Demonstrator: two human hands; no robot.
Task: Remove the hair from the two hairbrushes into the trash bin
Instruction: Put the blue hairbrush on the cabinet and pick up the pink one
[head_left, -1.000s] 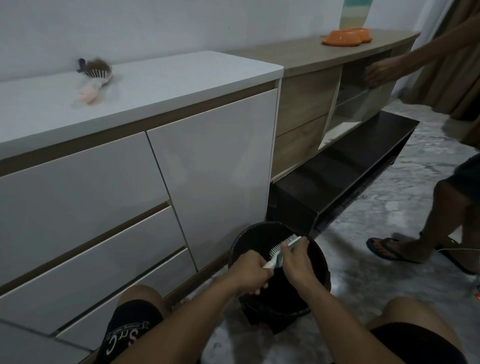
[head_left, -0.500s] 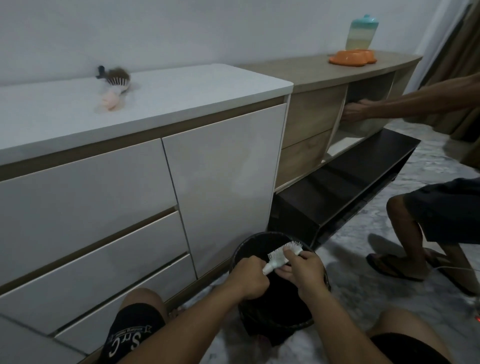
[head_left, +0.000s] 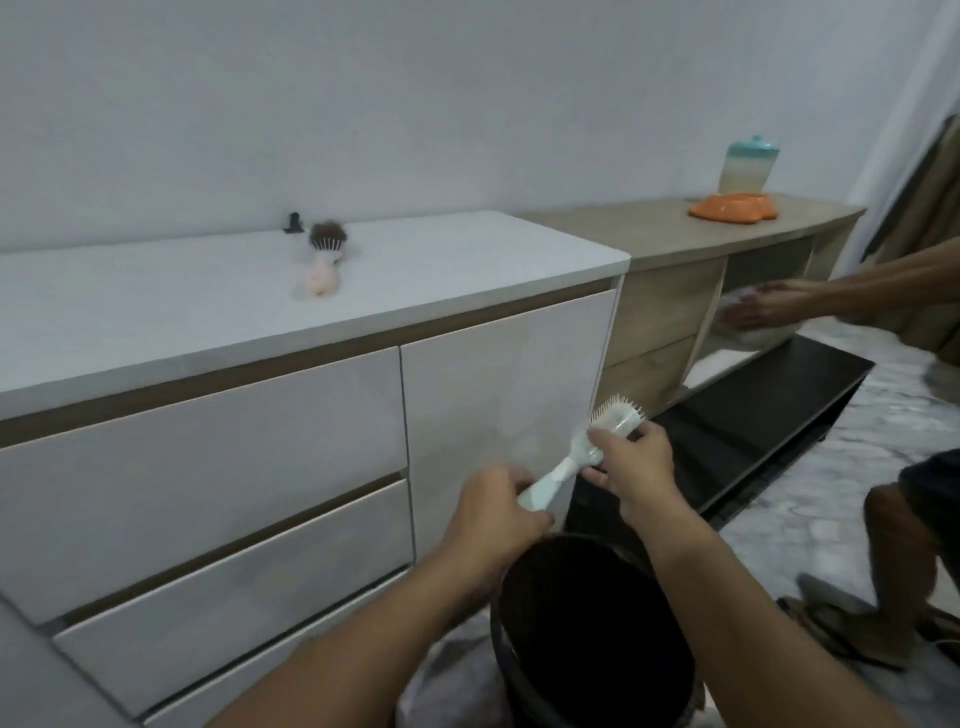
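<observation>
a pale hairbrush (head_left: 582, 457) is gripped by the left hand (head_left: 493, 514) and right hand (head_left: 631, 467) above the black bin (head_left: 587, 634).

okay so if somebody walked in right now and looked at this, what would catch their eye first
Probably the white hairbrush held low in the middle, above the black trash bin: the left hand grips its handle and the right hand is at its head. Next, the pink hairbrush clogged with brown hair on the white cabinet top, and another person's arm reaching into the shelf at right.
</observation>
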